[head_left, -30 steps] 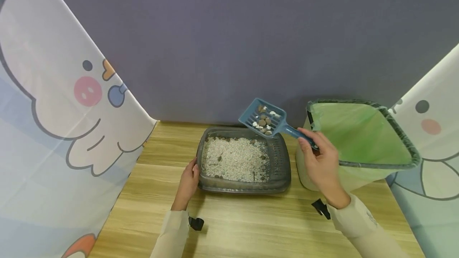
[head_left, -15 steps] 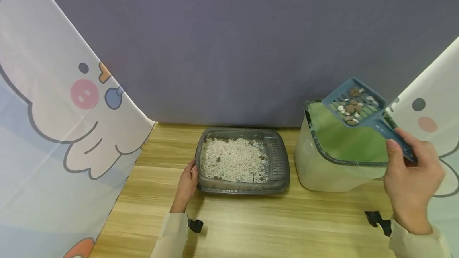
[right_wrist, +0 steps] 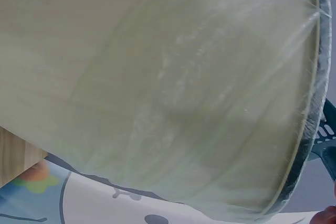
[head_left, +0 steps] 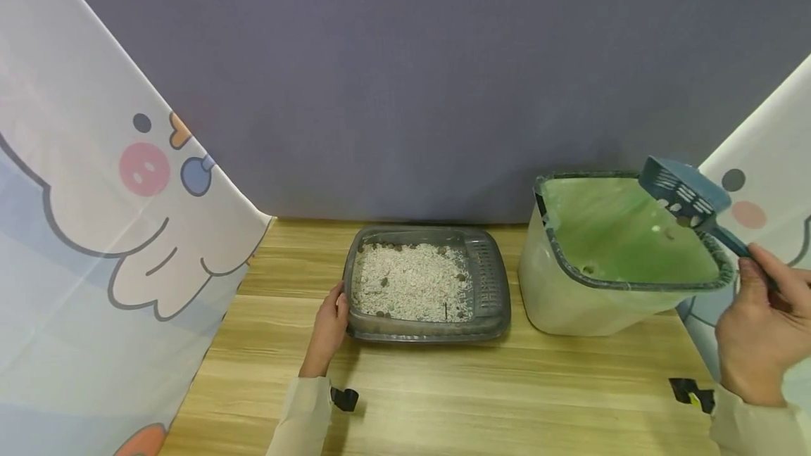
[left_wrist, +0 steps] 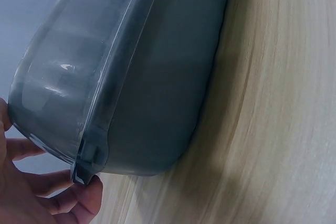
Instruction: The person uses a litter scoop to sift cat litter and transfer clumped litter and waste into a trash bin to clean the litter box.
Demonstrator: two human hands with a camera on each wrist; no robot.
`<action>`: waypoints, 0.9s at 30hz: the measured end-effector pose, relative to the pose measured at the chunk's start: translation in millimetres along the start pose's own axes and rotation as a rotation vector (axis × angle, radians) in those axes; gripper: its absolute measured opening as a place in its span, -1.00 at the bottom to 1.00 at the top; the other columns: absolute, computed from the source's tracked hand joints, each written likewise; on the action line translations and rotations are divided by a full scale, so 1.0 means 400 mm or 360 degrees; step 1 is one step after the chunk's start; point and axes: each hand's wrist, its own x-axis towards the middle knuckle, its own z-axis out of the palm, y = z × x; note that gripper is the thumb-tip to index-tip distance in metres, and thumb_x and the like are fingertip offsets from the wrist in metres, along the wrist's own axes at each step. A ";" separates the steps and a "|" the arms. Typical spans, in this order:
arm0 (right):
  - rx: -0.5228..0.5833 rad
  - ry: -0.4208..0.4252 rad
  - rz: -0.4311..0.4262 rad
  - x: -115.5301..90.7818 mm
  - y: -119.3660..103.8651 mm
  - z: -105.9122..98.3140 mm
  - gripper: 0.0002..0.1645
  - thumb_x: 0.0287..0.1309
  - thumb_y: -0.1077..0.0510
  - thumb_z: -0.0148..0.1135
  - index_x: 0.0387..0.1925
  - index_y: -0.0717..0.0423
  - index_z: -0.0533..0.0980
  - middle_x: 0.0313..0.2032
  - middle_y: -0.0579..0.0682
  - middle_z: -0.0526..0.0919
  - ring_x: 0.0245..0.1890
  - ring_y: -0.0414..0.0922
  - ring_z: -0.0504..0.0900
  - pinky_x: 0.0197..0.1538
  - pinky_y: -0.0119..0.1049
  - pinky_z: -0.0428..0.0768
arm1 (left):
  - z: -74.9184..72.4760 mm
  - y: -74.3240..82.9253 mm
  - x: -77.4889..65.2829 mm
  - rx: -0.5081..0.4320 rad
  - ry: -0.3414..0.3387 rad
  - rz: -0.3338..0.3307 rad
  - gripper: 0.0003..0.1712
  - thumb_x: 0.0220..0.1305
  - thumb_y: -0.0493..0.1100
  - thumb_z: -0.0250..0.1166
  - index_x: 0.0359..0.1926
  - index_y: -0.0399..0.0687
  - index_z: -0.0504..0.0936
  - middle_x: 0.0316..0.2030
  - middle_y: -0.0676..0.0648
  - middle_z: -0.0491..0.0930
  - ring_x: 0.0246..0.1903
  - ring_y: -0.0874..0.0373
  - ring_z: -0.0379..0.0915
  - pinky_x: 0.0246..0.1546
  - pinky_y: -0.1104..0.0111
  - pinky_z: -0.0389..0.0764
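Note:
A grey litter box (head_left: 431, 333) of pale litter with several brown clumps sits on the table. My left hand (head_left: 331, 322) holds its left rim; in the left wrist view, fingers (left_wrist: 47, 182) bend around the rim's corner. My right hand (head_left: 763, 329) grips the handle of a blue slotted litter scoop (head_left: 693, 181), tipped steeply over the right side of a bin (head_left: 564, 301) with a green liner. Brown and white clumps lie at the scoop's lower edge, and small pieces show below it inside the bin. In the right wrist view the bin's wall (right_wrist: 184, 103) hides most of the scoop.
The wooden table (head_left: 443, 400) carries the box and, just right of it, the bin. A grey backdrop (head_left: 405, 90) rises behind them. Printed cartoon panels (head_left: 95, 231) stand on both sides, the right one close to the bin.
My right hand has carried the loaded litter scoop from above the litter box rightward to the bin and turned it from level to tipped. The left hand stays at the box rim.

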 end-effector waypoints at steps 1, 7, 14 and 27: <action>-0.0005 0.0006 -0.0026 0.000 0.005 0.000 -0.80 0.25 0.33 0.15 -0.16 0.27 0.65 -0.36 -0.39 0.41 -0.37 -0.52 0.39 -0.20 -0.60 0.27 | 0.000 0.000 0.000 0.0005 -0.0001 -0.0002 -0.42 0.54 -0.03 -0.22 0.37 -0.34 0.17 0.25 -0.41 0.25 0.15 -0.29 0.28 0.05 -0.08 0.37; -0.0093 -0.0011 -0.0029 0.000 0.013 0.013 -0.79 0.24 0.31 0.17 -0.13 0.24 0.65 -0.30 -0.39 0.40 -0.26 -0.44 0.37 -0.19 -0.66 0.30 | 0.000 0.000 -0.005 0.0009 -0.0001 -0.0004 -0.43 0.54 -0.05 -0.21 0.37 -0.34 0.16 0.26 -0.41 0.25 0.14 -0.29 0.29 0.04 -0.08 0.38; -0.0048 -0.0022 0.0094 -0.023 -0.081 0.047 -0.74 0.16 0.27 0.25 -0.12 0.32 0.64 -0.39 -0.36 0.45 -0.51 -0.49 0.35 -0.43 -0.73 0.26 | 0.001 -0.002 -0.008 -0.0016 0.0014 -0.0001 -0.44 0.53 -0.06 -0.19 0.37 -0.33 0.19 0.25 -0.41 0.26 0.14 -0.30 0.30 0.02 -0.08 0.40; 0.0459 -0.0827 -0.0197 -0.172 -0.212 0.169 -0.74 0.09 0.37 0.31 -0.15 0.43 0.61 -0.54 -0.06 0.48 -0.66 -0.40 0.20 -0.68 -0.58 0.12 | 0.002 -0.002 0.000 0.0022 0.0053 0.0053 -0.44 0.53 -0.06 -0.19 0.34 -0.36 0.22 0.21 -0.43 0.30 0.15 -0.32 0.27 0.06 -0.10 0.35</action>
